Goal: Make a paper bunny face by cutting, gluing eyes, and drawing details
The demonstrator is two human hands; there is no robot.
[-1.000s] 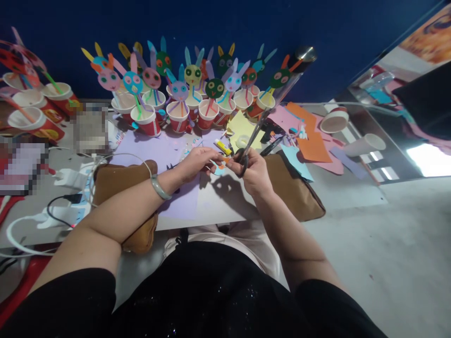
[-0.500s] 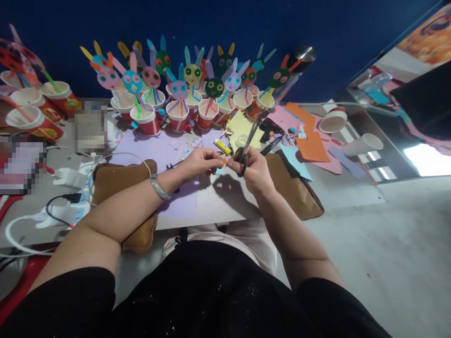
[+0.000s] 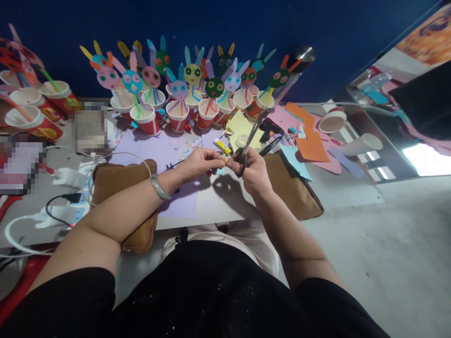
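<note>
My right hand (image 3: 252, 172) grips a pair of black-handled scissors (image 3: 249, 141), blades pointing up and away. Its fingertips also meet a tiny orange paper scrap (image 3: 224, 161) that my left hand (image 3: 199, 162) pinches from the other side. Both hands hover over a lilac paper sheet (image 3: 165, 155) on the white table (image 3: 218, 206). A pale bangle (image 3: 159, 188) sits on my left wrist. A small light-blue paper piece (image 3: 220, 171) lies just under the hands.
Several red paper cups with bunny faces (image 3: 178, 101) line the back. A yellow glue stick (image 3: 223, 147), tape roll (image 3: 242, 140), coloured sheets (image 3: 312, 143), a brown pouch (image 3: 294, 185), white cups (image 3: 362, 143) and cables (image 3: 63, 206) surround the hands.
The blue paper piece held a second ago now lies on the table. My hands have drawn together around the small orange scrap.
</note>
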